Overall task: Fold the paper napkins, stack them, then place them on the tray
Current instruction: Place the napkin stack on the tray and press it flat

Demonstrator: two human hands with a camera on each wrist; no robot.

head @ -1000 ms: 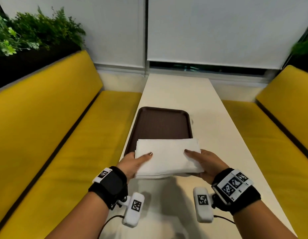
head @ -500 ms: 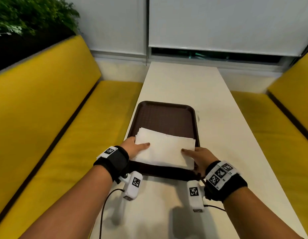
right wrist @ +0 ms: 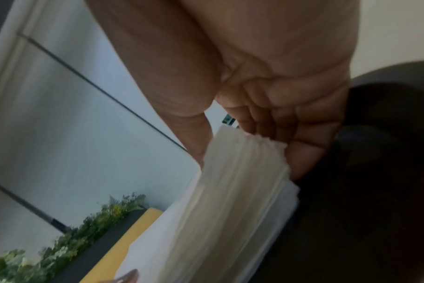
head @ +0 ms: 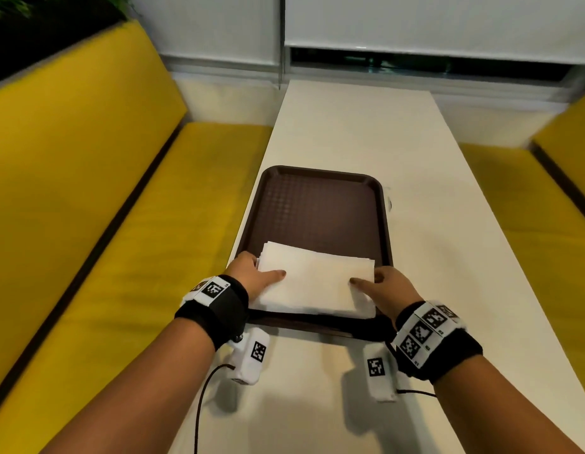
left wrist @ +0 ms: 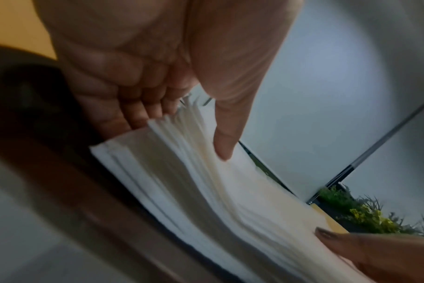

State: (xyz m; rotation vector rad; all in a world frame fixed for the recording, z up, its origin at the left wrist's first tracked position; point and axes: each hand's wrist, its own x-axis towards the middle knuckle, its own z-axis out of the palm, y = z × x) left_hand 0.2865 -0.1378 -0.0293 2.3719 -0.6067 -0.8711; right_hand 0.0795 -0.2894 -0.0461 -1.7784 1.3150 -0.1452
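A stack of folded white paper napkins (head: 317, 283) lies over the near part of the dark brown tray (head: 320, 208). My left hand (head: 255, 273) grips the stack's left end, thumb on top and fingers underneath. My right hand (head: 383, 290) grips the right end the same way. In the left wrist view the napkin stack (left wrist: 194, 181) shows its layered edge, my left thumb (left wrist: 225, 134) pressing on top, and the brown tray rim (left wrist: 61, 162) just below. In the right wrist view the napkins (right wrist: 230, 201) sit pinched between thumb and curled fingers (right wrist: 300, 145).
The tray sits on a long white table (head: 366, 126) near its left edge. Yellow bench seats (head: 104, 240) run along both sides. A window with white blinds (head: 415, 21) closes the far end, with green plants (head: 9, 4) at top left.
Both hands carried the napkin stack forward from above the table's near part and lowered it over the near end of the tray. The head camera tilted downward.
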